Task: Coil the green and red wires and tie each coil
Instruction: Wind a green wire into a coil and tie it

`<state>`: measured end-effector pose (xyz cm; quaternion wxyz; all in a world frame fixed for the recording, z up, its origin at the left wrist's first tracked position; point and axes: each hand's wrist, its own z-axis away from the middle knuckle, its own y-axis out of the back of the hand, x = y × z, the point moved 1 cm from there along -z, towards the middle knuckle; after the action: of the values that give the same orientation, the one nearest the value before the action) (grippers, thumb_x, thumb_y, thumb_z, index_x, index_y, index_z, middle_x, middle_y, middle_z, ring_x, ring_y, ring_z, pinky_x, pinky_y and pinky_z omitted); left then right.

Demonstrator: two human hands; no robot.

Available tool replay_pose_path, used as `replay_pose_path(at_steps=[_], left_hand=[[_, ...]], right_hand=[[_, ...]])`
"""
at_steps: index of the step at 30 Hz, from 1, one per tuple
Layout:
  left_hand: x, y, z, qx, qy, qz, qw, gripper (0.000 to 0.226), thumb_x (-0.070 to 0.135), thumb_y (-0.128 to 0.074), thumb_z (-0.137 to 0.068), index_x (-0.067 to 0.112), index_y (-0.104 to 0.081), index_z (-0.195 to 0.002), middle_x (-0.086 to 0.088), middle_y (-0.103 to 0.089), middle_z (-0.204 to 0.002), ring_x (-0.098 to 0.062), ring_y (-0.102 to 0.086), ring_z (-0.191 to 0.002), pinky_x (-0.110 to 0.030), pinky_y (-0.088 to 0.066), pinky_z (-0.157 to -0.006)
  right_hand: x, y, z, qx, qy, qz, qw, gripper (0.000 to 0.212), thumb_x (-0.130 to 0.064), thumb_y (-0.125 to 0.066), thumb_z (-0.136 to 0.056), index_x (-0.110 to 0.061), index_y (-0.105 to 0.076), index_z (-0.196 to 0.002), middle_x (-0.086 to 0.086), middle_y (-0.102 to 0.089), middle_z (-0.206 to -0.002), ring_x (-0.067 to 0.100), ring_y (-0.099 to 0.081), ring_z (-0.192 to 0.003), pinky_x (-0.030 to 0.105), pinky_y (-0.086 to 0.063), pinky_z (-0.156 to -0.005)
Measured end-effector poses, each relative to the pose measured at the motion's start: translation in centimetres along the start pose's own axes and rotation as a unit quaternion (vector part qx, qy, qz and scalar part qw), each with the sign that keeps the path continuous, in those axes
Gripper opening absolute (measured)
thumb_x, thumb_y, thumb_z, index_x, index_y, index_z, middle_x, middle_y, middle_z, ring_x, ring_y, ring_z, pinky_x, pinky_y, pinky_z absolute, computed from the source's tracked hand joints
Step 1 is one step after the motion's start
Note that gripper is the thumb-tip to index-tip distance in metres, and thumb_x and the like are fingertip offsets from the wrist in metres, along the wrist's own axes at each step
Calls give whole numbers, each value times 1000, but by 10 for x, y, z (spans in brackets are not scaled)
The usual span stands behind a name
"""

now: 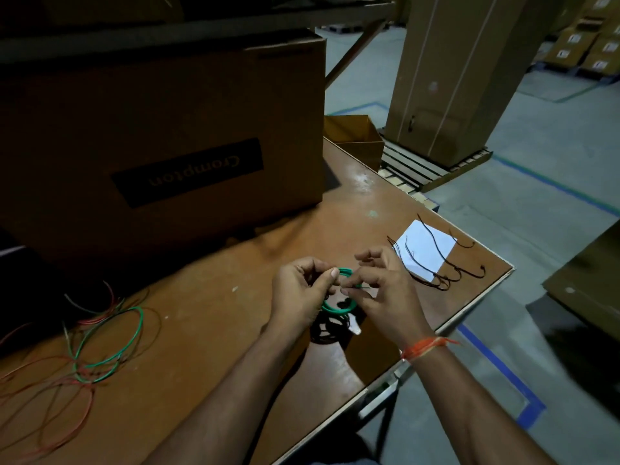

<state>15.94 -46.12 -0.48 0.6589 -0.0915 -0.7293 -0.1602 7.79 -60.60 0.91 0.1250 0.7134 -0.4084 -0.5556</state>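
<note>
Two bare forearms reach in from the bottom edge, with no sleeve showing on either as far up as they can be seen. The right wrist wears a band of orange thread [423, 347] wound several times around it, with a loose frayed tail sticking out to the side. The left hand [298, 297] and right hand [385, 290] carry no rings or gloves

The left hand [303, 293] hides part of the green coil [339, 307]; loose red wires [43, 397] run off-frame
</note>
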Motion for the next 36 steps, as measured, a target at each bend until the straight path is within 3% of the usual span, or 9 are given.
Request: replay_pose_path(at_steps=[5, 9, 12, 19, 23, 27, 31, 36], left_hand=[[3, 10, 2, 1, 23, 45, 999, 3, 5, -71, -92, 4, -72, -89, -12, -76, -79, -15, -70, -67, -24, -57, -65], [2, 14, 3, 3, 53, 87, 995, 3, 3, -68, -93, 0, -69, -92, -10, -76, -78, -12, -66, -67, -22, -55, -66], [1, 15, -1, -3, 83, 93, 992, 6, 1, -67, -94, -5, -66, -95, -8, -74, -77, -10, -64, -65, -23, -55, -65], [-4, 11, -18, -8, 208, 92, 974, 12, 5, -70, -93, -5, -68, -100, -20, -74, -84, -15, -63, -68, -24, -53, -63], [-10, 5, -23, -8, 235, 130, 963, 16, 3, -70, -92, -11, -68, -100, -7, -68, -64, -15, -59, -61, -22, -52, -58], [-9, -4, -28, 9, 248, 146, 958, 17, -1, -70, -91, -15, -67, -99, -8, -66, -61, -15, -56, -56, -21, -50, -54], [-8, -17, -33, 38, 245, 140, 959, 7, -1, -71, -90, -6, -67, -88, -7, -65, -58, -15, -56, -53, -22, -48, -50], [1, -35, -42, 72, 239, 129, 960, 24, -2, -70, -91, 3, -64, -68, -3, -61, -50, -13, -51, -48, -19, -45, -46]], right_hand=[[-3, -15, 0, 63, 81, -10, 995, 13, 0, -78, -80, -11, -72, -84, 1, -58, -111, 11, -61, -98, 30, -56, -75], [-10, -20, 0, 104, 109, -39, 988, 12, 6, -76, -79, -4, -73, -85, 7, -59, -100, 15, -61, -96, 21, -54, -73], [-10, -22, -4, 103, 116, -43, 987, 11, 6, -76, -79, -3, -74, -85, 6, -61, -95, 14, -62, -93, 18, -53, -73], [5, -24, -9, 90, 106, -42, 989, 13, 5, -79, -77, -5, -74, -83, 3, -60, -90, 12, -62, -89, 27, -55, -68], [14, -20, -12, 74, 85, -53, 992, 15, 5, -79, -78, -8, -73, -83, 0, -60, -92, 13, -62, -92, 33, -56, -70], [18, -17, -12, 69, 73, -51, 994, 16, 3, -79, -79, -11, -73, -84, -3, -61, -94, 11, -62, -95, 33, -56, -73], [22, -11, -17, 80, 73, -21, 994, 14, -7, -80, -81, -18, -75, -87, -8, -64, -101, 8, -57, -104, 22, -48, -85], [25, 1, -30, 27, 17, -127, 991, 10, -14, -75, -88, -23, -74, -93, -14, -71, -88, 8, -67, -86, 34, -57, -71]])
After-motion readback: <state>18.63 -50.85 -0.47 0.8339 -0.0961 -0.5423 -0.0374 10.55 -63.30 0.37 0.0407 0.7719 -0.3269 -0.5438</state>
